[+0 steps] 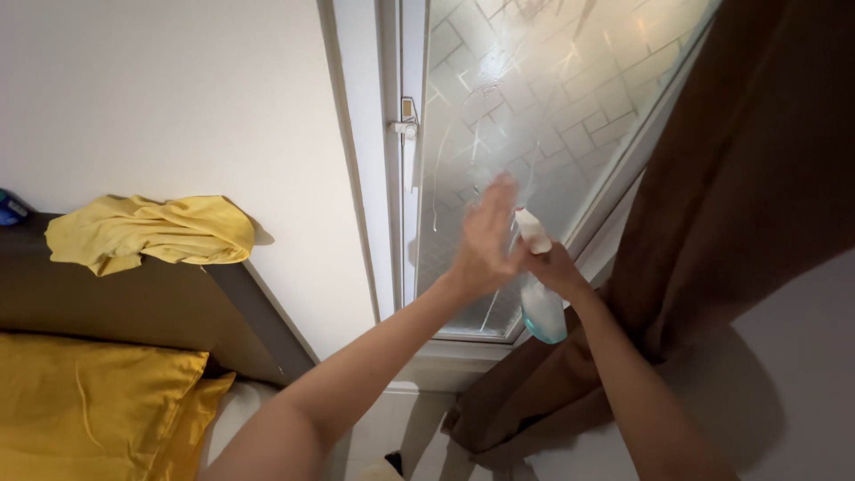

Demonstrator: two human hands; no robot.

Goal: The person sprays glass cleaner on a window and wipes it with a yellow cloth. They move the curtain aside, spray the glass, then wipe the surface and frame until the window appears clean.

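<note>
Right hand (554, 264) grips spray bottle (540, 294) by its white head, pale blue body hanging below | left hand (488, 239) flat, fingers together, beside nozzle | frosted window (543, 98) behind | yellow cloth (151, 232) on headboard (134, 298) | brown curtain (739, 196) right

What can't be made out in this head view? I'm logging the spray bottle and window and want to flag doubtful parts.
- Spray bottle: nozzle and trigger covered by the right hand; the left hand is motion-blurred.
- Window pane: frosted and wet, nothing behind it shows; top cut off.
- Blue object: cut by the left edge.
- Curtain: runs past the right edge.
</note>
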